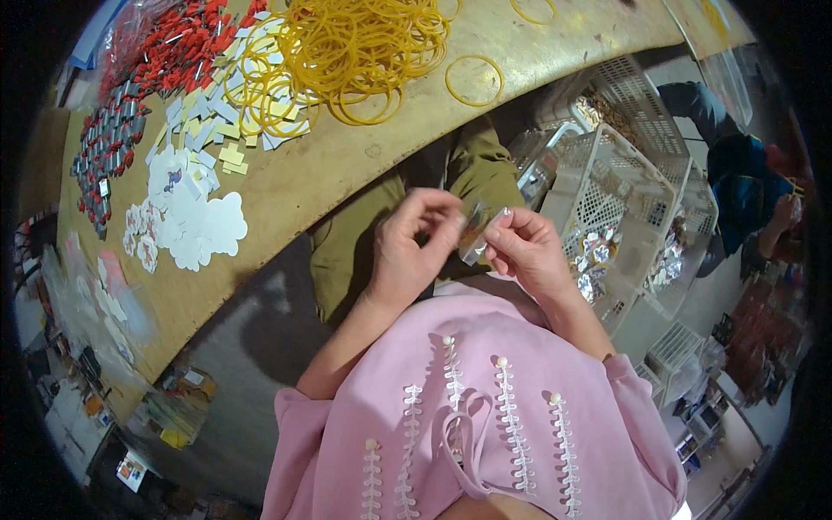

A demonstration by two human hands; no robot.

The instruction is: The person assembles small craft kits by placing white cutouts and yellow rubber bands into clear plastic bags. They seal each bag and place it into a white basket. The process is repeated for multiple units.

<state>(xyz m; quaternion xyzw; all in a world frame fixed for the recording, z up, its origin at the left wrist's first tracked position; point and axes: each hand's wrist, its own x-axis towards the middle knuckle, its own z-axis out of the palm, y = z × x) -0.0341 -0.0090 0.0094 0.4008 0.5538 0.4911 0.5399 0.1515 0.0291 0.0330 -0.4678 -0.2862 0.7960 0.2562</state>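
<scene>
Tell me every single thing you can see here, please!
Clear packet: one, transparent, between the hands
Table: one, tan, upper left
Loops: many, yellow, mostly piled at the table's top
Red pieces: many, red, table's upper left
Two-tone pieces: many, grey and red, table's left
Small cards: many, yellow and whitish, beside loops
Cutouts: many, mostly white, below cards
Crates: several, whitish, right
Co-worker: one, dark blue clothing, far right
Background clutter: uncountable, mixed, edges
Trousers: one pair, olive, centre
Top: one, pink, lower middle
Left hand: one, bare, centre
Right hand: one, bare, pinching packet
</scene>
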